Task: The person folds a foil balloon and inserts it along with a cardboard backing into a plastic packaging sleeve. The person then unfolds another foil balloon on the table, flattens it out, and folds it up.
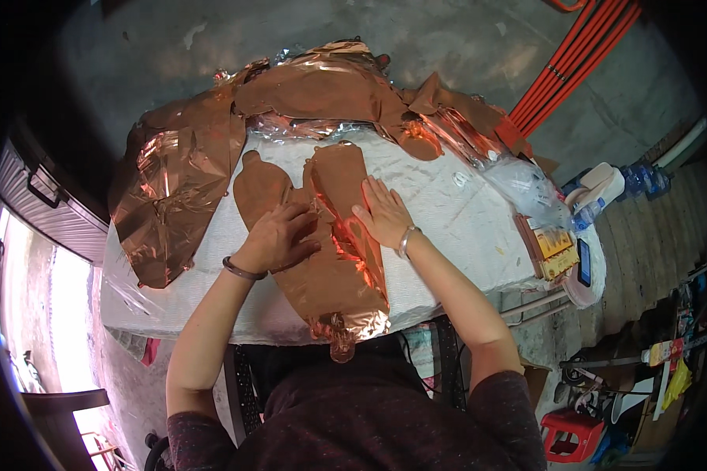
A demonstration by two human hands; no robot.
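Observation:
A flat copper-coloured foil balloon (314,286) lies on the white-covered table in front of me, its narrow neck hanging over the near edge. Its upper end splits into two lobes, and its right side is creased and shiny. My left hand (275,237) rests on the left lobe, fingers bent and thumb apart from them. On the right lobe's edge my right hand (384,213) lies flat with fingers stretched out, partly over the white cover. Both wrists wear bracelets.
More flat copper foil balloons (314,90) are heaped along the table's far edge, with another pile (169,196) at the left. Clear plastic bags (526,188), a yellow box (554,250) and a phone (584,263) sit at the right. Orange poles (577,63) stand beyond; a red stool (571,437) is lower right.

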